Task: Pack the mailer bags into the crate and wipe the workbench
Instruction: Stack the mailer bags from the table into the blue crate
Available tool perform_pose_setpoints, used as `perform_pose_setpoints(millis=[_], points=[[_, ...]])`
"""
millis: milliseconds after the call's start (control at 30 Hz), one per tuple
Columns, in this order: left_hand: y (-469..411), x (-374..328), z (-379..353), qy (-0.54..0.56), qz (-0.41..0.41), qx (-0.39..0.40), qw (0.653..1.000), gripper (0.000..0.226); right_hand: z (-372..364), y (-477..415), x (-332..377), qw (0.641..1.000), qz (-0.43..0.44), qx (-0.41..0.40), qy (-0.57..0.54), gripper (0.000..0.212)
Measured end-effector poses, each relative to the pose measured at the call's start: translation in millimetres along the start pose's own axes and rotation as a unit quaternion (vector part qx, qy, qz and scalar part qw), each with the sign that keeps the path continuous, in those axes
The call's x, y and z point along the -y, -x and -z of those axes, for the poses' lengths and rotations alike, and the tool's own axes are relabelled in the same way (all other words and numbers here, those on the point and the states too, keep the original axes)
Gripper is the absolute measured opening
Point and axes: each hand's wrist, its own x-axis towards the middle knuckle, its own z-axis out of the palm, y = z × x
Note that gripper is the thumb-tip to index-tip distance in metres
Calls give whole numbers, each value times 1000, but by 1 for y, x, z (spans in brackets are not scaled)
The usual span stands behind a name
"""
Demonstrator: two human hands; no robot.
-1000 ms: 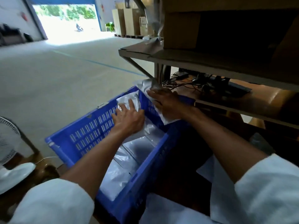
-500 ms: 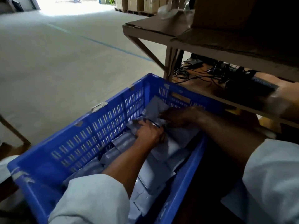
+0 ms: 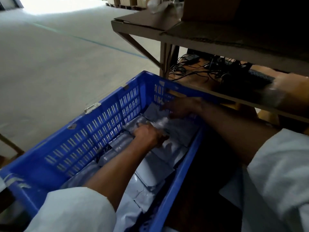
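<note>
- 1 s back: had both hands up at the far rim of the crate (image 3: 93,124), holding a pale bag over the edge.
- Now: has both hands low inside, at the far end, on the top bag (image 3: 177,129). Sets it on the layer of mailer bags (image 3: 150,166) covering the crate floor from near end to far end.
- Judged meaning: adds 1 more bag to the load. Packing step in hand, not closed out. No wiping begun as far as visible; no cloth seen.
- Left hand (image 3: 148,134): reaches in from the near end, forearm over the stack. Lies palm down on the top bag, fingers laid over it, not seen closed round anything.
- Right hand (image 3: 182,107): comes in over the right wall, close to the far wall, beyond the left hand. Smeared by motion at a bag's edge; cannot tell whether pinching or merely pushing.
- Outside the crate, lower right: pale sheets (image 3: 232,195), probably bags left to pack.
- Just behind the far wall: workbench (image 3: 250,104), with a tangle of cables (image 3: 192,71) on it.
- Above: upper shelf (image 3: 200,36) carrying a cardboard box (image 3: 209,9).
</note>
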Motion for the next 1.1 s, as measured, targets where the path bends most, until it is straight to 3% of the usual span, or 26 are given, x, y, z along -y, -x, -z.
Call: perform_pose_setpoints(millis=[167,367,467,567,700,833,1100], points=[[36,-17,30,38,-121,-172,977,54,30,85,-7,969,-19,-242,-35,25],[138,-90,27,112,-311,-283,900,53,-25,219,-26,898,-148,-383,-158,27],[180,-119,-19,65,-405,-265,872,50,-91,276,-39,894,-208,-337,-209,27],[191,-133,-81,-11,-418,-128,899,56,-160,310,-45,895,-246,-268,-258,36],[196,-120,-144,-76,-396,-1,915,73,-214,314,-39,905,-326,-214,-170,70],[207,-94,-163,-69,-393,46,916,97,-229,299,-30,917,-339,-150,-145,80],[213,-77,-167,18,-424,31,905,98,-229,296,-18,910,-327,-213,-137,71]])
